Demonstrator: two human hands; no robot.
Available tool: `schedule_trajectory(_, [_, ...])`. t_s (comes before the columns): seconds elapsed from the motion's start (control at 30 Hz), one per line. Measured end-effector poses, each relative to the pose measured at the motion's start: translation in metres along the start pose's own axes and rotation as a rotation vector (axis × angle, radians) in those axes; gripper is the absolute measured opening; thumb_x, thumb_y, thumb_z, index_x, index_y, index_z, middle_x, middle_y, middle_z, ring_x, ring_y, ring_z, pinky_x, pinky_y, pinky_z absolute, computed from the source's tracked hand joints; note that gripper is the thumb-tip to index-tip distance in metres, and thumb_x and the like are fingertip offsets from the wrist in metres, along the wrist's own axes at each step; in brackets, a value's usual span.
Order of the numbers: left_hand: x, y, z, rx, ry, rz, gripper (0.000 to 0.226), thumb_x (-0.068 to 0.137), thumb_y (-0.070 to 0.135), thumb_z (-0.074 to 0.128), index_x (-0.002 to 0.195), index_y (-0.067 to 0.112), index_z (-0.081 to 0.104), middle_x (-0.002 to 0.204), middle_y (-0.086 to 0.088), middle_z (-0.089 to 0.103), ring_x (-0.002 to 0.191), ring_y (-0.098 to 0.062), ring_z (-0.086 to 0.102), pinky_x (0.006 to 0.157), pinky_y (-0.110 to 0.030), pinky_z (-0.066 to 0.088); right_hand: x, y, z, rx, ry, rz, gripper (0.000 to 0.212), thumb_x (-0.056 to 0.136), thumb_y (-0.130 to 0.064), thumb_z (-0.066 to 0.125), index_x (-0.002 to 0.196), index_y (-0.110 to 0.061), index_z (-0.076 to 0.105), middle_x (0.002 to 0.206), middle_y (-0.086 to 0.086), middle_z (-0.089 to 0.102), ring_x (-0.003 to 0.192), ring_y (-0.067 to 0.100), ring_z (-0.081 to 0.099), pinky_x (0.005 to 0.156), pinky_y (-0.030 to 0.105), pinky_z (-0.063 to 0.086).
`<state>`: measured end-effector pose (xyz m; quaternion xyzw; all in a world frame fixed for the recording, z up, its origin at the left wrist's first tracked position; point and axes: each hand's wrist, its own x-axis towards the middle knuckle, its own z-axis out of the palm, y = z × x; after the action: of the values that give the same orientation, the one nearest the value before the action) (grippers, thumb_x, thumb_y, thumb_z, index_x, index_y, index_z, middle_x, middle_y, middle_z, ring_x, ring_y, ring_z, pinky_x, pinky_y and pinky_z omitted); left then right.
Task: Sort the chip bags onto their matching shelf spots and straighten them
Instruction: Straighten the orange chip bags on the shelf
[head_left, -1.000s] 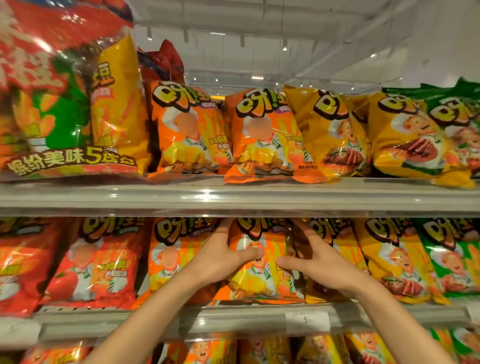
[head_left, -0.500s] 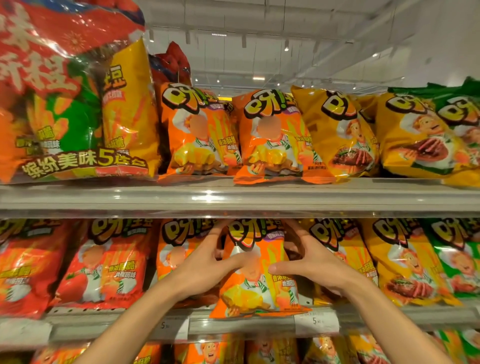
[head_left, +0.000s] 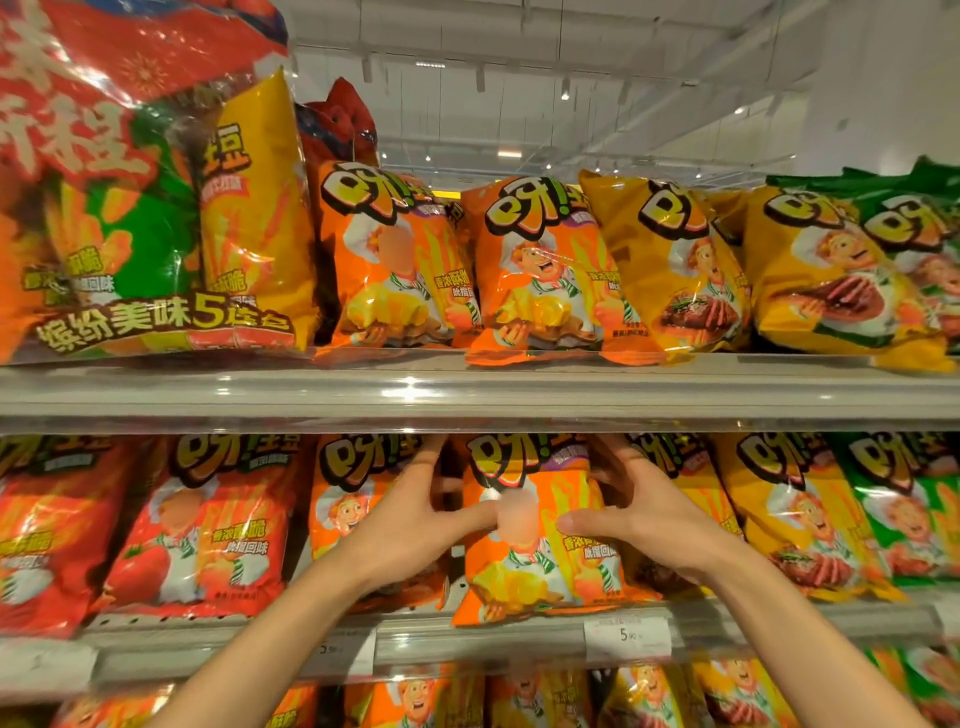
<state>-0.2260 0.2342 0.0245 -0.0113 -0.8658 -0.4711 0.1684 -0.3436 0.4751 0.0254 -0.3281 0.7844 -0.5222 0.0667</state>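
An orange chip bag (head_left: 530, 566) stands upright at the front of the middle shelf (head_left: 467, 644). My left hand (head_left: 415, 525) grips its left edge, thumb across the front and fingers behind. Gripping the right edge the same way is my right hand (head_left: 639, 514). Another orange bag (head_left: 348, 499) stands just left of it, partly behind my left hand. Red bags (head_left: 197, 525) fill the left of this row, yellow bags (head_left: 795, 519) and green bags (head_left: 914, 509) the right.
The upper shelf (head_left: 467, 395) holds a large multipack (head_left: 124, 208) at left, then orange bags (head_left: 395, 260), yellow bags (head_left: 675, 260) and green bags (head_left: 919, 223). Price tags (head_left: 626, 636) sit on the middle shelf rail. More bags (head_left: 415, 701) show on the shelf below.
The orange bag between my hands has come forward and down to the shelf's front edge. My hands stayed on its two sides, and the view shifted slightly.
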Motion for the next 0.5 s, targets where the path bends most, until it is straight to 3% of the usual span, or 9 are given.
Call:
schedule_trajectory(0.07, [-0.004, -0.007, -0.006, 0.205, 0.176, 0.027, 0.062, 0.082, 0.061, 0.066, 0.133, 0.035, 0.044, 0.112, 0.009, 0.062, 0.100, -0.005, 0.063, 0.086, -0.028, 0.052, 0.002, -0.001, 0.002, 0.002, 0.041, -0.006, 0.108, 0.056, -0.042, 0.096, 0.147, -0.038, 0.037, 0.138, -0.021, 0.052, 0.130, 0.003, 0.049, 0.108, 0.039, 0.047])
schedule_trajectory(0.17, [-0.008, -0.028, -0.016, 0.640, 0.433, 0.108, 0.054, 0.094, 0.056, 0.047, 0.129, 0.016, 0.058, 0.103, -0.012, 0.064, 0.101, -0.032, 0.060, 0.085, -0.040, 0.048, 0.006, 0.003, 0.016, 0.023, 0.100, -0.015, 0.097, 0.068, -0.025, 0.092, 0.147, -0.038, 0.037, 0.133, -0.025, 0.052, 0.123, -0.006, 0.051, 0.101, 0.020, 0.045])
schedule_trajectory(0.23, [-0.010, -0.048, -0.017, 0.816, 0.428, 0.149, 0.056, 0.095, 0.056, 0.037, 0.131, 0.019, 0.059, 0.114, -0.018, 0.065, 0.107, -0.039, 0.059, 0.091, -0.048, 0.046, 0.008, 0.006, 0.028, 0.033, 0.126, -0.025, 0.093, 0.072, -0.022, 0.089, 0.146, -0.040, 0.036, 0.138, -0.020, 0.050, 0.120, -0.011, 0.047, 0.097, 0.014, 0.040])
schedule_trajectory(0.3, [-0.011, -0.064, -0.016, 0.911, 0.359, 0.147, 0.058, 0.098, 0.058, 0.031, 0.140, 0.026, 0.052, 0.137, -0.015, 0.055, 0.127, -0.037, 0.049, 0.104, -0.050, 0.036, 0.009, 0.009, 0.034, 0.048, 0.137, -0.023, 0.090, 0.075, -0.019, 0.087, 0.145, -0.042, 0.035, 0.140, -0.019, 0.047, 0.117, -0.017, 0.043, 0.094, 0.010, 0.038])
schedule_trajectory(0.4, [-0.013, -0.077, -0.018, 0.963, 0.294, 0.154, 0.061, 0.100, 0.061, 0.019, 0.149, 0.031, 0.041, 0.154, -0.008, 0.041, 0.144, -0.029, 0.033, 0.116, -0.047, 0.022, 0.010, 0.010, 0.034, 0.032, 0.148, 0.001, 0.088, 0.074, -0.027, 0.087, 0.143, -0.046, 0.036, 0.141, -0.017, 0.051, 0.121, -0.010, 0.048, 0.103, 0.022, 0.043])
schedule_trajectory(0.5, [-0.013, -0.079, -0.023, 0.977, 0.270, 0.156, 0.061, 0.101, 0.063, 0.016, 0.152, 0.033, 0.033, 0.158, -0.005, 0.035, 0.148, -0.025, 0.026, 0.119, -0.046, 0.018, 0.010, 0.007, 0.033, -0.034, 0.208, 0.051, 0.083, 0.069, -0.042, 0.084, 0.138, -0.057, 0.039, 0.135, -0.011, 0.058, 0.126, 0.019, 0.057, 0.106, 0.044, 0.048])
